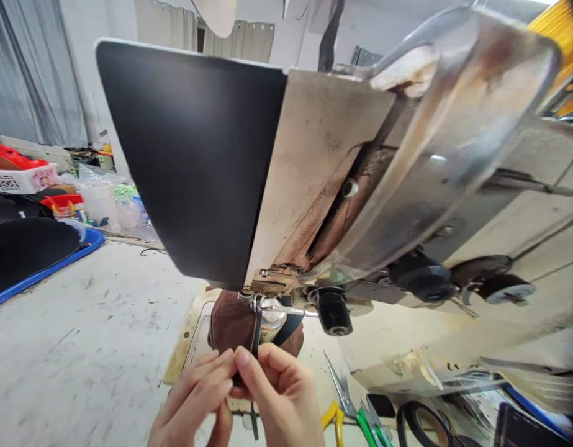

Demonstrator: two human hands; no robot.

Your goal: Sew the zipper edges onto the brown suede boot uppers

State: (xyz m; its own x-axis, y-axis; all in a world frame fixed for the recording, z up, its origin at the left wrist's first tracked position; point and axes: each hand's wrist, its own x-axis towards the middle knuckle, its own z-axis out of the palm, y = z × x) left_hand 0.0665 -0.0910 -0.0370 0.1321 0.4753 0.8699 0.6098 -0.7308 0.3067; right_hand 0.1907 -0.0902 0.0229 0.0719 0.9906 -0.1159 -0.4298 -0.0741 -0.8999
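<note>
A sewing machine head (328,136) fills the upper middle and right, with a dark plate on its left side. Brown material (233,320) lies under the needle area, with a narrow dark strip (254,422) running from there down between my hands. My left hand (200,397) has its fingers pinched on the strip just in front of the machine's foot. Beside it, touching fingertips, my right hand (281,394) pinches the same strip between thumb and fingers. The part of the strip between the fingertips is mostly hidden.
Yellow-handled scissors (335,416) and green-handled scissors (370,425) lie right of my hands, near a roll of black tape (423,425) and a phone (523,425). A blue-rimmed tray (48,272) with black pieces is at the left. Cups (100,202) and baskets stand behind.
</note>
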